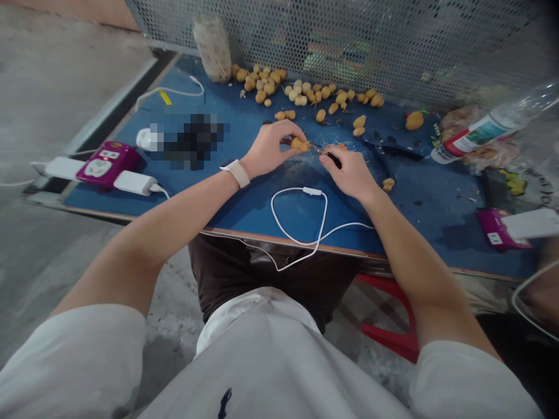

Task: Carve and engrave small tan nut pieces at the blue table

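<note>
Over the blue tabletop (244,198), my left hand (269,146) pinches a small tan gourd (299,144) between thumb and fingers. My right hand (351,173) is closed around a thin metal-tipped tool with a dark handle (334,159). The tool's tip points left and meets the gourd's right end, or comes very close to it; which of the two I cannot tell. A small orange bit (342,146) shows just behind my right fingers. Pale crumbs lie scattered beyond that hand.
Many small gourds (264,81) are heaped along the mesh panel (271,35). A white cable (321,224) loops near the front edge. Purple power sockets (107,164) stand at left, with another at right. A plastic bottle (484,134) leans at the right, beside a dark curved strip (393,151).
</note>
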